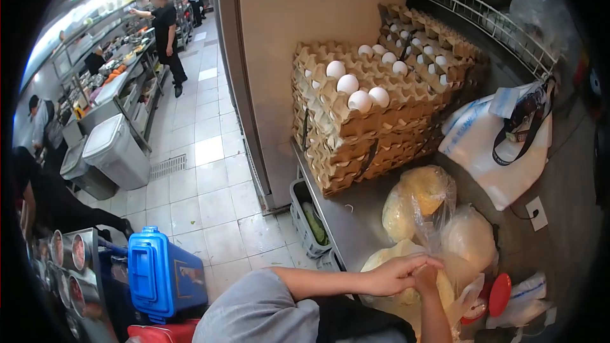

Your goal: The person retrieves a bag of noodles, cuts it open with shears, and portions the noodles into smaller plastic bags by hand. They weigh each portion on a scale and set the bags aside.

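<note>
My left hand (pixel 393 277) reaches in from the left and is closed against my right hand (pixel 427 275), its fingers over the other's knuckles. My right hand comes up from the bottom edge with its fingers curled. What the fingers hold, if anything, is hidden. Below both hands lies a clear plastic bag of pale yellow stuff (pixel 384 255), partly covered by my wrists. Just beyond it sit a knotted clear bag with yellow contents (pixel 422 190) and a bag with whitish contents (pixel 470 239). Right of my hands is a red round lid (pixel 500 295).
Stacked egg trays (pixel 362 146) with several white eggs stand at the back of the steel table (pixel 356 222). A white carrier bag (pixel 502 146) lies at right. A blue lidded bin (pixel 166 273) stands left. People work along the kitchen aisle (pixel 216 174).
</note>
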`<action>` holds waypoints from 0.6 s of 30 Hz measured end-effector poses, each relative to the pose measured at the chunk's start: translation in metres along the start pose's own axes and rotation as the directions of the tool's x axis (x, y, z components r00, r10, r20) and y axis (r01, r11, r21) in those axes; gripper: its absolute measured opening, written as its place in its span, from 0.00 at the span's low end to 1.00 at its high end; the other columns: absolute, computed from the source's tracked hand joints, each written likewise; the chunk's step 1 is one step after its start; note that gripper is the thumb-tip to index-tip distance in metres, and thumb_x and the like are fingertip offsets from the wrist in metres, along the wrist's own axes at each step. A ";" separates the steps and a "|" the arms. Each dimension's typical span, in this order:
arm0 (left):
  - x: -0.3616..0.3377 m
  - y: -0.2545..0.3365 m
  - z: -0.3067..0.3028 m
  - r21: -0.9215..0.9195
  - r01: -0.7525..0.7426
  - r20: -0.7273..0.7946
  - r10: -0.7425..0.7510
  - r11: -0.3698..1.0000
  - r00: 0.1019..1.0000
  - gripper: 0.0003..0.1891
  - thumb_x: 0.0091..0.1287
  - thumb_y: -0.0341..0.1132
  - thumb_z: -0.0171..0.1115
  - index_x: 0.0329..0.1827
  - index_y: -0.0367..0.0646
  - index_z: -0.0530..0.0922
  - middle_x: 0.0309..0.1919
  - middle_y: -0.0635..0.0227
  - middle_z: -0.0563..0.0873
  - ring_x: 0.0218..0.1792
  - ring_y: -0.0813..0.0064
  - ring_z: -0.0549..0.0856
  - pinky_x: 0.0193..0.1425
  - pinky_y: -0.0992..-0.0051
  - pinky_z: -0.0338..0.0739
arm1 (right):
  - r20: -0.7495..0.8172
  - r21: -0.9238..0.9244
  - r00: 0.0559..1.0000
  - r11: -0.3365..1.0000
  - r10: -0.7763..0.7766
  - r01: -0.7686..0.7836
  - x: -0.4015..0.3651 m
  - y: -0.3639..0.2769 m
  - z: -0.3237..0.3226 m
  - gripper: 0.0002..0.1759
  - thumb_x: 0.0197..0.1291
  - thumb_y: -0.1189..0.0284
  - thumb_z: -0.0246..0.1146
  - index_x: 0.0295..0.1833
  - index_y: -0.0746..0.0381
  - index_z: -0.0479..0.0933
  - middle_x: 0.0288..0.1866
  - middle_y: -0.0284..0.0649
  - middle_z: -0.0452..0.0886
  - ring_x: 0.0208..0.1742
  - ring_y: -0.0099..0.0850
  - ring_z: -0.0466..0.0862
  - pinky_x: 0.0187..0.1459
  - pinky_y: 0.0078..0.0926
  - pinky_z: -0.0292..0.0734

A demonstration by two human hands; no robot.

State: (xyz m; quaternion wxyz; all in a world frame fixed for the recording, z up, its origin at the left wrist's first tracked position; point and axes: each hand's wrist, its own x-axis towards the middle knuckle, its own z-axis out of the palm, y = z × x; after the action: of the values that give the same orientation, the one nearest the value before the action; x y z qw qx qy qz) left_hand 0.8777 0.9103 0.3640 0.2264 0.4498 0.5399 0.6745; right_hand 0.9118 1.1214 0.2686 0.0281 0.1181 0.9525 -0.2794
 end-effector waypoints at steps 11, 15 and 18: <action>0.016 -0.014 0.002 -0.105 -0.002 -0.074 -0.006 0.994 0.997 0.31 0.55 0.17 0.47 0.65 0.47 0.63 0.59 0.65 0.69 0.43 0.79 0.74 0.45 0.79 0.73 | -0.452 -0.324 0.863 0.943 -0.225 0.077 -0.057 0.003 -0.016 0.29 0.38 0.76 0.67 0.53 0.59 0.74 0.57 0.48 0.70 0.56 0.47 0.72 0.51 0.35 0.69; 0.015 0.000 0.000 -0.101 0.038 0.001 -0.038 0.994 0.999 0.31 0.54 0.17 0.47 0.65 0.46 0.63 0.61 0.63 0.67 0.57 0.71 0.71 0.59 0.74 0.67 | 0.116 -0.273 0.971 0.933 -0.211 0.235 -0.078 -0.001 -0.030 0.27 0.40 0.74 0.67 0.52 0.60 0.74 0.54 0.49 0.73 0.54 0.42 0.74 0.49 0.34 0.70; 0.018 -0.008 0.008 -0.079 -0.088 0.032 0.091 0.993 0.995 0.31 0.53 0.17 0.47 0.64 0.45 0.64 0.61 0.62 0.68 0.63 0.68 0.67 0.65 0.71 0.59 | 0.372 0.014 0.905 0.973 0.207 -0.229 -0.049 -0.032 -0.087 0.22 0.50 0.72 0.62 0.53 0.62 0.73 0.58 0.49 0.72 0.55 0.34 0.75 0.51 0.31 0.70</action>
State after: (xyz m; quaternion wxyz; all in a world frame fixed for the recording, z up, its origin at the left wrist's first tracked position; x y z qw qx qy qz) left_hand 0.8743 0.9317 0.3634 0.2226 0.4764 0.4886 0.6962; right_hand 0.9527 1.1315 0.3646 0.2335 0.1701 0.9027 -0.3188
